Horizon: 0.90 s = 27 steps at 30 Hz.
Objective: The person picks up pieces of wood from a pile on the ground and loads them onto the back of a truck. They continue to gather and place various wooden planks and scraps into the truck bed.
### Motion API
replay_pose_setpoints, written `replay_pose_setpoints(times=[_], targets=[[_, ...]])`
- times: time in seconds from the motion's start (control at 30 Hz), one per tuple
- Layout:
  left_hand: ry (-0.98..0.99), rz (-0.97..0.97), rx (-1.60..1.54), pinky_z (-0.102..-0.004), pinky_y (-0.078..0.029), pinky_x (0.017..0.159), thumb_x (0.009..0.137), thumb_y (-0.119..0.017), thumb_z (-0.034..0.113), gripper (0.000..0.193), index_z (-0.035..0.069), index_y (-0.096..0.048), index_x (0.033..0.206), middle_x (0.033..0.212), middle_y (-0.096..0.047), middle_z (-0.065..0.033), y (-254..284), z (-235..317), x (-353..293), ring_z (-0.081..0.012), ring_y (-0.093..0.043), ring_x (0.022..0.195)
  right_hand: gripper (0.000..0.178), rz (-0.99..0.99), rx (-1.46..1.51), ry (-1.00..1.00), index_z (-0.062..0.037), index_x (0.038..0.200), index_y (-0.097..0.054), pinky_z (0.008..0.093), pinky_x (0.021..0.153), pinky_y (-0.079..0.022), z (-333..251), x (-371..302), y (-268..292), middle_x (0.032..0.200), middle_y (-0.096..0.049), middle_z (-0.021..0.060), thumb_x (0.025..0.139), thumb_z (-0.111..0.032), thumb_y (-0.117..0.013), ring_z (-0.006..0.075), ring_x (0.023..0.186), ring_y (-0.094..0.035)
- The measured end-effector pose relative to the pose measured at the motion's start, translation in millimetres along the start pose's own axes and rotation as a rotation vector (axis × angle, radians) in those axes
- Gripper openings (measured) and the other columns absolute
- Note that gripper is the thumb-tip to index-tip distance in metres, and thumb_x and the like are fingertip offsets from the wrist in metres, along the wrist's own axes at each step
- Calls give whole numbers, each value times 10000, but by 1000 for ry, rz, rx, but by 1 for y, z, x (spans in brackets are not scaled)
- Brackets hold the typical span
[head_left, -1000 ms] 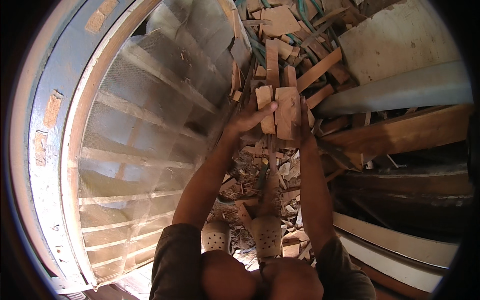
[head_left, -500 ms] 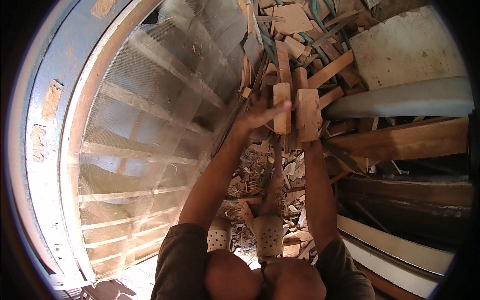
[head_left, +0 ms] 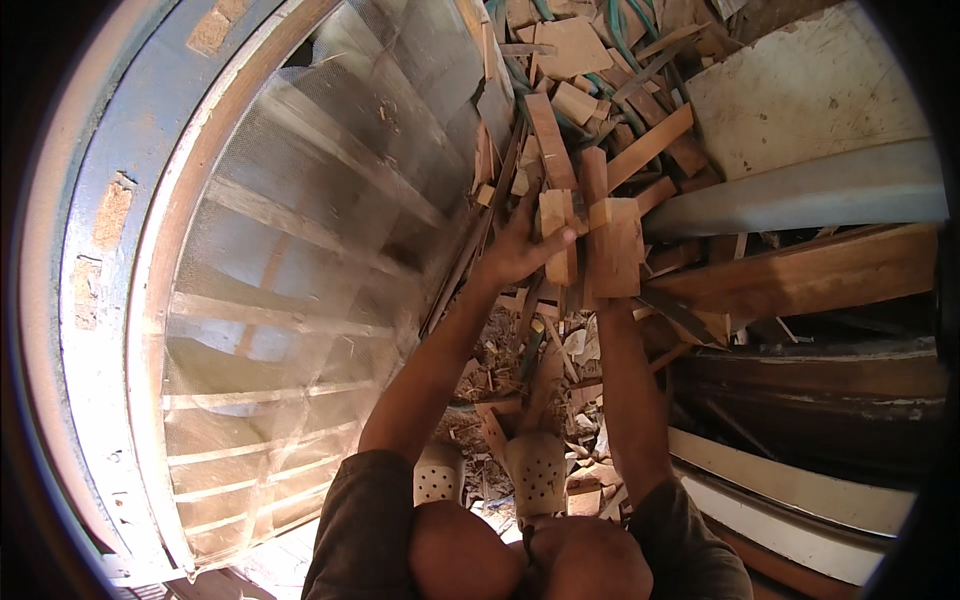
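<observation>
My left hand (head_left: 515,252) is at a short pale wood block (head_left: 556,235), its thumb lying across the near face and its fingers mostly behind. Close by on the right, a stack of wood offcuts (head_left: 617,248) covers my right hand; its fingers are largely hidden, and the forearm (head_left: 632,390) ends under the stack. A longer reddish strip (head_left: 593,175) stands out beyond these offcuts. Just past the left block, another plank piece (head_left: 549,140) points away from me.
Scrap wood and green hose (head_left: 615,35) cover the far ground. A meshed slatted frame (head_left: 300,270) leans at left. On the right are a grey pipe (head_left: 800,188), a thick beam (head_left: 810,272) and a pale board (head_left: 810,95). Wood chips lie around my perforated clogs (head_left: 537,475).
Both hands and the offcuts have come slightly nearer to me. The left block has turned a little, and the plank piece beyond it now tilts more to the left.
</observation>
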<state>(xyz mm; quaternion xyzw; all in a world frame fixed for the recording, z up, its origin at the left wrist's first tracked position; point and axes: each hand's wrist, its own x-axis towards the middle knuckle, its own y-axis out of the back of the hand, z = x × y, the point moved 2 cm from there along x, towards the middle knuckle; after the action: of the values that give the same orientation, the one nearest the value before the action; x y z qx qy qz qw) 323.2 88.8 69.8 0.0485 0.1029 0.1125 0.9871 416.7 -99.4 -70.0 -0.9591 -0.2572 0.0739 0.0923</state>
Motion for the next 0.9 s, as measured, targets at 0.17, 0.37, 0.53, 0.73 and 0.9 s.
replay_pose_setpoints(times=[0.17,0.37,0.53,0.73,0.9], targets=[[26,31,-139,-466,-289,1158,802,-692,670,1169,-97,-177,1519,1482,-348,-348,3,15,-34,-408,-331,1428,621,-26,162,-122,-70,1515,-328,358,1103,-382,-27,-20,-25,1449,-465,114,1029,-427,-476,229,1328,-455],[-153,41,-91,-462,-299,1139,821,-710,593,1036,-70,-278,1489,1486,-334,-276,6,12,-81,-378,-346,1393,690,-96,315,-270,-79,1515,-336,346,1075,-404,-54,-88,-41,1436,-476,94,1001,-515,-486,203,1298,-472],[-53,60,-189,-386,-440,970,760,-713,719,1037,-42,-380,1380,1245,-491,-135,-9,-11,-169,-259,-519,1137,749,-188,438,-408,-87,1514,-344,335,1051,-421,-73,-154,-67,1424,-485,78,978,-588,-494,181,1274,-487],[1,35,-327,-346,-469,910,750,-641,810,1100,-44,-373,1390,1203,-509,-108,-43,-113,-207,-221,-534,1083,816,-171,415,-422,-89,1514,-351,327,1031,-433,-95,-183,-66,1412,-496,64,953,-661,-505,162,1250,-500],[-60,58,-403,-403,-378,1069,875,-462,801,1108,-57,-215,1532,1428,-440,-204,-61,-106,-136,-297,-438,1316,755,-93,421,-390,-63,1510,-363,340,1074,-385,-104,-136,-43,1410,-505,84,991,-600,-472,183,1265,-493]])
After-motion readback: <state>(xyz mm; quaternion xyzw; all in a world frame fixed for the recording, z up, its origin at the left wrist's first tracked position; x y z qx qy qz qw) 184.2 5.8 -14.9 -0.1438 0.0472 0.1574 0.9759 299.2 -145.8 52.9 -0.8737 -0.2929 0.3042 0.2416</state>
